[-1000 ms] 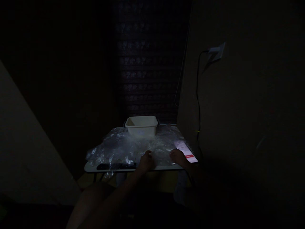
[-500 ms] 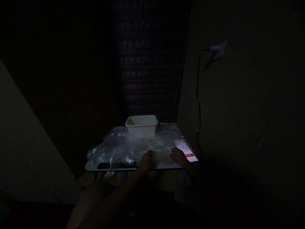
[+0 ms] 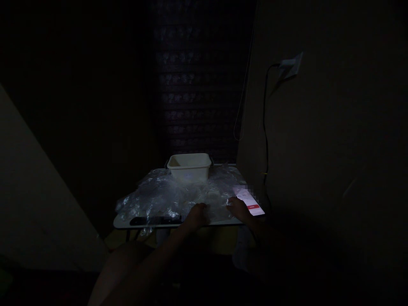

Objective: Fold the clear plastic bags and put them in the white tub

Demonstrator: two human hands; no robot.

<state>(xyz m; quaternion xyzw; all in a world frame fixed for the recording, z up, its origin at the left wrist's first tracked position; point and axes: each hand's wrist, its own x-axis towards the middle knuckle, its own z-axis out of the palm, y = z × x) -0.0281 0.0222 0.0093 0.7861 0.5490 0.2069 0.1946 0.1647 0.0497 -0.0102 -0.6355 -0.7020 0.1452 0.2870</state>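
Observation:
Crumpled clear plastic bags cover most of a small white folding table. At the near edge, my left hand has its fingers curled closed on a clear plastic bag. On the other side of that bag, my right hand pinches it, and a bright bit of plastic shows at the fingertips. The dim light hides the exact finger contact. Beyond the hands, a white plastic basin stands upright among the bags.
A lit phone lies at the table's right edge, just beside my right hand. A black cable hangs from a wall socket at right. A dark slot runs along the table's front edge. Walls stand close on both sides.
My left hand has shifted slightly lower and turned a little inward. The right hand stays almost where it was; the basin and phone have not moved.

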